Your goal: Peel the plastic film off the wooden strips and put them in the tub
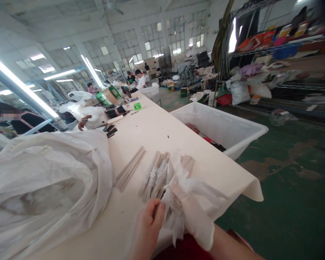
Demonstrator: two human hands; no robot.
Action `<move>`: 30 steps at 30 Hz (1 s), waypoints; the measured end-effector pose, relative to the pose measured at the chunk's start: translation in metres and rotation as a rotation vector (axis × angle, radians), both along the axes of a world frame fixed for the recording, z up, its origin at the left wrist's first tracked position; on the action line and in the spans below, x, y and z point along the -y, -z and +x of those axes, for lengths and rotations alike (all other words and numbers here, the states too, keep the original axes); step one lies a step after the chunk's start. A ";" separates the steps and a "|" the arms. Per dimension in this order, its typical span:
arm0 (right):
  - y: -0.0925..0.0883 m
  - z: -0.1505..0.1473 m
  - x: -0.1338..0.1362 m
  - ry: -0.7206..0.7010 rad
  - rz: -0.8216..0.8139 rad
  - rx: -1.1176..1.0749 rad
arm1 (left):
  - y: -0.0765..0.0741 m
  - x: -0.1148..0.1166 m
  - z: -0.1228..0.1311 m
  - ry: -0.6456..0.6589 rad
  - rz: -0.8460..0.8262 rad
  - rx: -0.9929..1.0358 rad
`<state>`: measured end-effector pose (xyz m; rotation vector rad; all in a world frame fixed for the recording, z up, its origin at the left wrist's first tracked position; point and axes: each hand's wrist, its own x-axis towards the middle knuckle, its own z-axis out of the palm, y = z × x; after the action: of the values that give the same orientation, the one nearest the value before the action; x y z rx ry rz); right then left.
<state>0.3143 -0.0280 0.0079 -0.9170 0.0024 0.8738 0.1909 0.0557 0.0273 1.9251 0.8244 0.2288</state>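
My left hand (149,221) is closed, thumb against bent fingers, pinching a thin, see-through white strip (176,225). Beside it, my right hand (191,204) wears a white glove and closes around the same filmy material; its fingertips are partly hidden and blurred. Just beyond the gloved hand, flat grey-beige strips (189,163) show from under the white material. To their left lie bundles of similar strips (151,175), tied round the middle with white material. A few loose strips (130,168) rest farther left on the pale tabletop (151,128).
A large white sack (97,180) covers the table's left side. Black pieces (111,130) and a small green tray (137,106) lie farther along. A white bin (241,126) stands against the right edge. Wire shelving (295,97) rises at right; people work in the background.
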 end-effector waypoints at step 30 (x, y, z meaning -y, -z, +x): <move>0.008 0.044 0.028 -0.156 0.230 -0.581 | 0.044 -0.186 0.043 -0.109 0.699 -0.694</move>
<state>0.3580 -0.0559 0.0002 -0.4301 0.3287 1.2340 0.2336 0.2419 -0.0170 2.6736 1.4424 -0.1266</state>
